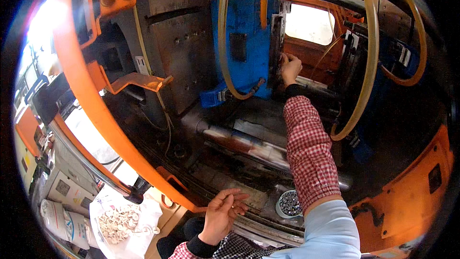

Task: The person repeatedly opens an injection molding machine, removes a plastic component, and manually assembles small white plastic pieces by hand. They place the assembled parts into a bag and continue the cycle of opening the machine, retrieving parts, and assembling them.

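Note:
My right hand (290,67) reaches deep into the machine, its fingertips on the dark mould face (277,43) beside the blue mould block (242,48). Whether it grips anything there is too small to tell. Its arm wears a red checked sleeve cover (309,148). Low in the picture, my left hand (224,212) hovers palm-up with its fingers loosely curled, and seems to pinch a tiny pale piece between thumb and fingers. It is close to a small round bowl of dark metal parts (289,204) on the machine's ledge.
Yellow hoses (370,57) loop across the mould area. Shiny tie bars (249,144) cross below the mould. An orange guard frame (91,100) curves on the left. A white bag of pale moulded parts (120,223) lies at the lower left, beside sacks.

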`<state>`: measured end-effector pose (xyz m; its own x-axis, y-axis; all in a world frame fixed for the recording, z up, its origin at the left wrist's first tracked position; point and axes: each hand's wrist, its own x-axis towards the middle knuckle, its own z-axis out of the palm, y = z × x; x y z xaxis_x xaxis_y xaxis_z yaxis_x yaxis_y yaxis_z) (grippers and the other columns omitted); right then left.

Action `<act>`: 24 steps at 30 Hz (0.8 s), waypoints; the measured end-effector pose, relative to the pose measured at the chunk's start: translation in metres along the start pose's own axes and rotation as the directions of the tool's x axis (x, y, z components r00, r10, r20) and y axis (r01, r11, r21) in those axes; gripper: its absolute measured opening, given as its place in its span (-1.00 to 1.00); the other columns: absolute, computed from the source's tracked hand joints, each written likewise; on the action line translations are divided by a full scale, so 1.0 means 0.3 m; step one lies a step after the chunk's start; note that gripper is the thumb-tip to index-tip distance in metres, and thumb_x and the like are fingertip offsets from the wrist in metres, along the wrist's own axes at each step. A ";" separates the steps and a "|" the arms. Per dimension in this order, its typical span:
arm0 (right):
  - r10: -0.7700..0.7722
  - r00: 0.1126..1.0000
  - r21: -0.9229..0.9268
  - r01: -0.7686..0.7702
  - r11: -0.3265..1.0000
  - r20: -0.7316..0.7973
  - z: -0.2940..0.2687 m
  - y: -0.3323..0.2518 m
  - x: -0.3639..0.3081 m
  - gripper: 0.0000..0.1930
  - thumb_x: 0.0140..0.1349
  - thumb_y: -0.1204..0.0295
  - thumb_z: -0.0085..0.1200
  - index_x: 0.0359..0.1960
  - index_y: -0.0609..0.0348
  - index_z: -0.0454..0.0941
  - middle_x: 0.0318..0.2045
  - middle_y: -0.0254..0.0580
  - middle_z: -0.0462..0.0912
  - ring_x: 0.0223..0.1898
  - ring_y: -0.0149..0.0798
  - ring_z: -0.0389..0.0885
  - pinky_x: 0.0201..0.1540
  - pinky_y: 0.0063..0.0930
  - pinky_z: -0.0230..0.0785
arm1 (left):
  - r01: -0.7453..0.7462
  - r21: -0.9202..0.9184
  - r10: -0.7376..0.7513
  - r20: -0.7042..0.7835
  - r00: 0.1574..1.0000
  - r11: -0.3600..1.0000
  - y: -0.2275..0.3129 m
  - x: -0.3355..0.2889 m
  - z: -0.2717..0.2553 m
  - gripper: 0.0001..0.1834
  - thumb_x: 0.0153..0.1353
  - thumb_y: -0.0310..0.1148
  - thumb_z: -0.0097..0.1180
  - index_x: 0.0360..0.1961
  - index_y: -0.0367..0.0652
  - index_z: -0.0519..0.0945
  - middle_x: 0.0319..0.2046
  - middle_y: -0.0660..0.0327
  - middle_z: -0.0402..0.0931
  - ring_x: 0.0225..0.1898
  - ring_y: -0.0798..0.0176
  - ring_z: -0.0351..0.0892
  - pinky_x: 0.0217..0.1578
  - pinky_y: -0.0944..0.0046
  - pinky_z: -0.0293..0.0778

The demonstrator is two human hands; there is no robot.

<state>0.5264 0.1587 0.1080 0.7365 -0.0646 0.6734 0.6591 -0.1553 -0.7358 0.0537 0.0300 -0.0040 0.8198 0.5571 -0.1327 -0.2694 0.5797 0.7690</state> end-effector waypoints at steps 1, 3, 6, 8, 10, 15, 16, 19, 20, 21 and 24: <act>-0.028 1.000 -0.002 0.028 1.000 -0.002 0.003 0.004 0.002 -0.76 0.07 0.33 0.17 -0.32 0.25 0.64 -0.31 0.13 0.60 -0.24 0.10 0.55 -0.15 -0.15 0.35 | 0.001 -0.003 -0.001 0.003 1.000 1.000 -0.002 0.003 -0.001 -0.72 0.37 -0.37 -0.25 0.01 -0.28 0.37 -0.09 -0.04 0.47 -0.30 0.23 0.52 -0.29 0.32 0.46; -0.055 0.998 -0.018 0.055 0.998 0.017 0.002 0.002 0.001 -0.76 0.07 0.33 0.16 -0.32 0.24 0.64 -0.31 0.12 0.60 -0.24 0.10 0.55 -0.15 -0.15 0.35 | -0.001 0.000 0.001 0.006 1.000 1.000 -0.007 0.006 -0.002 -0.72 0.37 -0.37 -0.26 0.01 -0.28 0.37 -0.09 -0.05 0.47 -0.31 0.23 0.52 -0.30 0.33 0.46; -0.082 0.996 0.021 0.082 0.996 0.025 -0.008 -0.019 -0.003 -0.77 0.08 0.33 0.15 -0.31 0.24 0.64 -0.31 0.13 0.59 -0.24 0.10 0.54 -0.16 -0.15 0.34 | -0.008 0.012 0.008 0.006 1.000 1.000 -0.015 0.009 -0.004 -0.72 0.37 -0.37 -0.26 0.00 -0.28 0.37 -0.10 -0.05 0.47 -0.32 0.23 0.52 -0.30 0.33 0.46; -0.121 0.992 -0.014 0.121 0.993 0.026 -0.011 -0.034 -0.010 -0.80 0.08 0.41 0.11 -0.29 0.23 0.64 -0.30 0.10 0.59 -0.23 0.05 0.54 -0.15 -0.18 0.35 | -0.011 0.013 0.011 0.005 1.000 1.000 -0.018 0.011 -0.008 -0.72 0.37 -0.37 -0.25 0.00 -0.28 0.37 -0.11 -0.05 0.48 -0.33 0.24 0.52 -0.31 0.33 0.46; -0.180 0.982 -0.137 0.188 0.973 0.063 -0.004 -0.042 -0.018 -0.78 0.05 0.48 0.07 -0.25 0.22 0.63 -0.27 0.09 0.58 -0.19 0.03 0.51 -0.11 -0.20 0.33 | 0.020 -0.006 -0.020 -0.016 1.000 1.000 -0.020 0.011 -0.012 -0.72 0.37 -0.37 -0.24 -0.01 -0.32 0.36 -0.12 -0.04 0.48 -0.30 0.22 0.53 -0.29 0.31 0.47; -0.358 0.911 -0.319 0.408 0.856 0.205 0.000 -0.013 -0.017 -0.75 -0.02 0.52 -0.01 -0.26 0.26 0.58 -0.22 0.10 0.51 -0.11 0.10 0.41 -0.07 -0.17 0.31 | -0.225 0.250 0.250 -0.071 0.966 0.942 -0.041 0.007 -0.008 -0.69 0.35 -0.35 -0.19 -0.03 -0.40 0.36 -0.14 -0.03 0.48 -0.18 0.13 0.54 -0.11 0.22 0.48; -0.369 0.903 -0.327 0.425 0.844 0.220 -0.015 -0.012 -0.012 -0.73 -0.04 0.52 -0.01 -0.24 0.26 0.57 -0.23 0.10 0.51 -0.11 0.10 0.42 -0.07 -0.16 0.31 | -0.383 0.423 0.396 0.061 0.916 0.821 -0.042 0.010 -0.005 -0.68 0.33 -0.34 -0.16 -0.04 -0.39 0.37 -0.16 -0.01 0.49 -0.18 0.13 0.54 -0.09 0.22 0.47; -0.287 0.911 -0.434 0.396 0.809 0.296 -0.089 -0.075 -0.030 -0.67 -0.07 0.51 -0.01 -0.19 0.25 0.55 -0.21 0.12 0.51 -0.10 0.14 0.42 -0.04 -0.16 0.30 | -0.269 0.199 0.259 0.079 0.963 0.942 -0.039 0.008 0.011 -0.66 0.31 -0.33 -0.12 -0.03 -0.40 0.38 -0.18 -0.02 0.50 -0.15 0.09 0.54 -0.03 0.19 0.44; -0.329 0.914 -0.386 0.399 0.832 0.235 -0.133 -0.118 -0.053 -0.68 -0.07 0.51 -0.01 -0.20 0.24 0.55 -0.21 0.14 0.52 -0.10 0.15 0.43 -0.04 -0.17 0.31 | -0.134 -0.025 0.135 0.079 0.988 0.991 -0.031 0.005 0.015 -0.65 0.31 -0.33 -0.11 -0.03 -0.42 0.37 -0.19 -0.03 0.50 -0.14 0.07 0.53 -0.02 0.18 0.44; -0.293 0.934 -0.359 0.350 0.865 0.205 -0.186 -0.175 -0.083 -0.69 -0.06 0.52 0.00 -0.20 0.24 0.56 -0.22 0.15 0.52 -0.10 0.15 0.44 -0.03 -0.18 0.31 | -0.161 -0.023 0.162 0.061 0.985 0.987 -0.019 0.014 0.022 -0.66 0.31 -0.31 -0.10 -0.07 -0.41 0.39 -0.23 -0.03 0.51 -0.19 0.06 0.56 -0.11 0.20 0.50; -0.416 0.877 0.116 0.400 0.909 0.239 -0.382 -0.373 -0.276 -0.86 0.01 0.53 0.03 -0.41 0.23 0.62 -0.42 0.05 0.61 -0.32 0.03 0.59 -0.23 -0.23 0.42 | -0.136 0.064 0.139 -0.031 0.990 0.989 0.033 0.019 0.033 -0.68 0.31 -0.28 -0.09 -0.14 -0.39 0.41 -0.26 -0.01 0.53 -0.23 0.06 0.57 -0.21 0.24 0.51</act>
<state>0.3744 0.0686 0.1427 0.4083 0.2436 0.8798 0.9113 -0.0529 -0.4083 0.0608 0.0332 0.0091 0.7585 0.6502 -0.0442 -0.3458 0.4590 0.8184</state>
